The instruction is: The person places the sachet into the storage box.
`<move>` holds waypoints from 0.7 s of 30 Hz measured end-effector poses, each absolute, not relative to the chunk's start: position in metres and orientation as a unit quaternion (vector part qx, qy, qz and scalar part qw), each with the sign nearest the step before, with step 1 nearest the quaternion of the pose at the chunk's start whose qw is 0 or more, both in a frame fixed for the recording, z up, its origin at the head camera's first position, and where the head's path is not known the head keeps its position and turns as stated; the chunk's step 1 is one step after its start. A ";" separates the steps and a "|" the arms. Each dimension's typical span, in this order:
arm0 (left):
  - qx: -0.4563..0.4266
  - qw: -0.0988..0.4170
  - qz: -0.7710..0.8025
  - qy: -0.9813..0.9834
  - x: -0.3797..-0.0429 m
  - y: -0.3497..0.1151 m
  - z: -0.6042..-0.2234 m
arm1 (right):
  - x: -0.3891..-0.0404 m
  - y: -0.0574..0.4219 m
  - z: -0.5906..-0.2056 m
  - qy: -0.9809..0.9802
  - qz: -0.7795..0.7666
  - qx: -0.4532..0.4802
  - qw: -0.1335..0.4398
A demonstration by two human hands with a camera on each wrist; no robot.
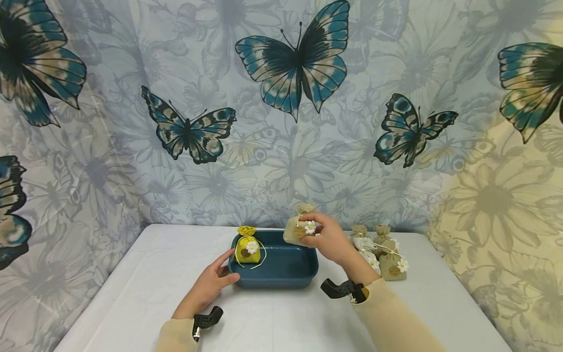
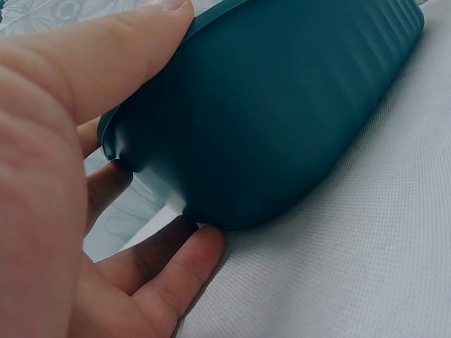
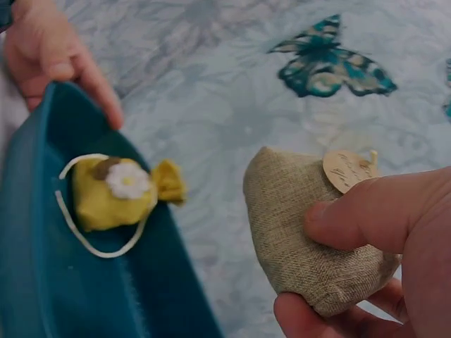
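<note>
A dark teal rectangular bin (image 1: 277, 282) stands on the white-covered table. My left hand (image 1: 210, 285) holds its left end, the thumb on the front side near the rim and the fingers (image 2: 190, 260) round the end wall. Inside, at the left, a yellow drawstring sachet (image 1: 249, 250) with a white flower and loose cord leans upright. My right hand (image 1: 330, 240) grips a beige burlap sachet (image 3: 303, 225) above the bin's right end, thumb across its front. That sachet carries a white flower (image 1: 310, 227) and a round tag (image 3: 347, 170).
Several more sachets stand bunched to the right of the bin, among them a beige one (image 1: 391, 268) in front and a whitish one (image 1: 365, 245). Behind the table (image 1: 132, 288) hangs a butterfly-print cloth (image 1: 272, 161).
</note>
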State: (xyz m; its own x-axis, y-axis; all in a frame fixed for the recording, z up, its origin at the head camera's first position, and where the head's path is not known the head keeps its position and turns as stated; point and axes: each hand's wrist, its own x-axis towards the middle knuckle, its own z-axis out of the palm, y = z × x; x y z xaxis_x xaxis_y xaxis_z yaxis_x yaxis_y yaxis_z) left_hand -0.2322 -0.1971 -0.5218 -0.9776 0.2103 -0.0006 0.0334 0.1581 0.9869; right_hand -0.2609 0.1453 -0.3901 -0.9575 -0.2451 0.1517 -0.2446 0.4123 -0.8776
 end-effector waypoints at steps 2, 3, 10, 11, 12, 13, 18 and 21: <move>0.081 0.068 0.641 0.760 -0.232 -0.198 -0.522 | -0.266 0.136 -0.397 0.841 -0.520 -0.147 0.005; 0.081 0.067 0.640 0.761 -0.232 -0.198 -0.522 | -0.269 0.131 -0.402 0.842 -0.519 -0.148 0.005; 0.085 0.070 0.639 0.762 -0.232 -0.199 -0.522 | -0.286 0.100 -0.437 0.858 -0.483 -0.171 0.021; 0.085 0.070 0.638 0.762 -0.232 -0.199 -0.521 | -0.288 0.097 -0.441 0.863 -0.475 -0.174 0.024; 0.085 0.070 0.637 0.763 -0.231 -0.199 -0.521 | -0.290 0.094 -0.445 0.867 -0.467 -0.174 0.030; 0.085 0.069 0.637 0.763 -0.231 -0.199 -0.521 | -0.292 0.091 -0.448 0.872 -0.456 -0.174 0.033; 0.083 0.072 0.635 0.764 -0.231 -0.198 -0.521 | -0.297 0.081 -0.458 0.889 -0.422 -0.169 0.048; 0.084 0.073 0.634 0.766 -0.233 -0.198 -0.522 | -0.299 0.078 -0.461 0.895 -0.411 -0.164 0.051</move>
